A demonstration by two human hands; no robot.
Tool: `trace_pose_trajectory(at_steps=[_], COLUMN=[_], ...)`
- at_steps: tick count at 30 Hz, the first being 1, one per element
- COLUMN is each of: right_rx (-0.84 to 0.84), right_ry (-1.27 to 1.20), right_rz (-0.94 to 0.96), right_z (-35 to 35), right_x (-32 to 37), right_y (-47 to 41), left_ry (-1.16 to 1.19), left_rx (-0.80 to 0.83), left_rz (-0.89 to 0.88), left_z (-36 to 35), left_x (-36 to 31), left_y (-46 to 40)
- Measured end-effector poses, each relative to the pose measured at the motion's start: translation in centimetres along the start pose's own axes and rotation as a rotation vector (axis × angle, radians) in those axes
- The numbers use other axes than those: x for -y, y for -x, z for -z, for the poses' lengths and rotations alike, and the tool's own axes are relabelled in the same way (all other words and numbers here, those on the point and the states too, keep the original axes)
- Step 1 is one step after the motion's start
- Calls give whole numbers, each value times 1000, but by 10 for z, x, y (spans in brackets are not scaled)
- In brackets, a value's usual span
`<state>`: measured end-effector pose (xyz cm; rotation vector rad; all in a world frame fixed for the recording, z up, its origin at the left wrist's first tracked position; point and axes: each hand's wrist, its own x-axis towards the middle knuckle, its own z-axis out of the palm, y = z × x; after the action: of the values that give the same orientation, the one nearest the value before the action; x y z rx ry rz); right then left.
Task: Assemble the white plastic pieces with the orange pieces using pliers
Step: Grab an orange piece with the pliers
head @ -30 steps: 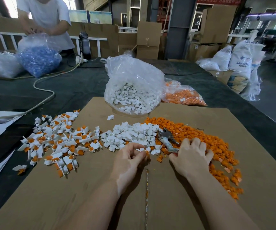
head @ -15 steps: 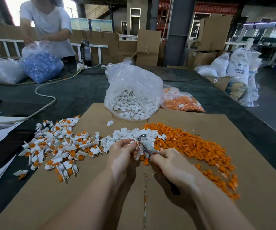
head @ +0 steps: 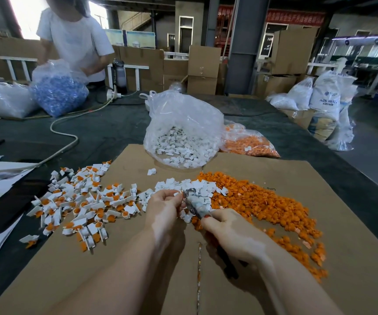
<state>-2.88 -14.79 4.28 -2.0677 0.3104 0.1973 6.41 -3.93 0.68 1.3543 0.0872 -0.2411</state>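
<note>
A small white plastic piece [head: 177, 193] is pinched in the curled fingertips of the left hand [head: 164, 206], just above the flat brown cardboard sheet [head: 297, 183]. Metal pliers [head: 195, 202] are gripped by the right hand [head: 230, 233], fingers wrapped round the handles, the tip touching the pinched piece. A loose heap of white pieces [head: 197, 186] lies beyond the hands, orange plastic pieces [head: 263, 201] to the right, assembled white-and-orange pieces [head: 81, 201] to the left.
</note>
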Motion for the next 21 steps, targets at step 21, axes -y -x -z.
trace_pose_trajectory(at_steps=[21], right_rx=[-634], right_ry=[709], right_rz=[34], right_z=[3], right_x=[-39], right_y=[-14], left_ry=[-272], left_rx=[78], left_rz=[-191], left_z=[10], left_x=[22], left_y=[19])
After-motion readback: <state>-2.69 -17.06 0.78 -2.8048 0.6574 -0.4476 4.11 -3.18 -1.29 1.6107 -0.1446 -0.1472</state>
